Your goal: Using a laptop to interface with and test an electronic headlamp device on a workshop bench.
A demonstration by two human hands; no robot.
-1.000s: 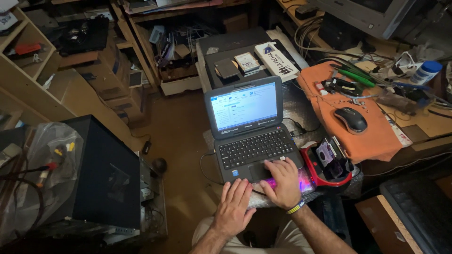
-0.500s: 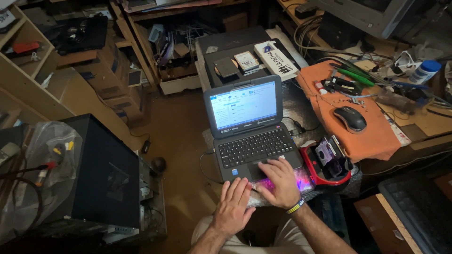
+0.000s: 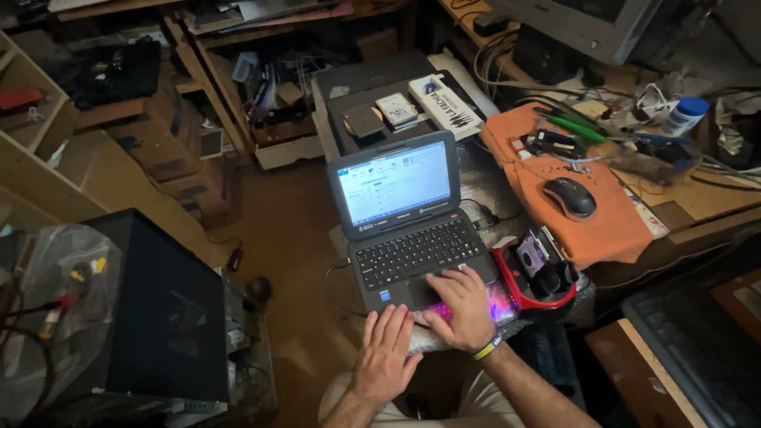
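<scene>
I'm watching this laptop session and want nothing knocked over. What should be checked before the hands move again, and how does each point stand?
1. Laptop open with its screen lit: ok.
2. Right hand on the palm rest by the touchpad: ok.
3. Left hand flat at the laptop's front edge, holding nothing: ok.
4. Laptop's footing: its front seems to overhang the support: cannot tell.
5. Red-rimmed holder crowds the laptop's right side: not ok.
6. Mouse on the orange cloth, clear of both hands: ok.

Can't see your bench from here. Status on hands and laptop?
Left hand flat at laptop front edge. Right hand on touchpad area. Both empty. Lid open, screen lit. Nothing blocking.
</scene>
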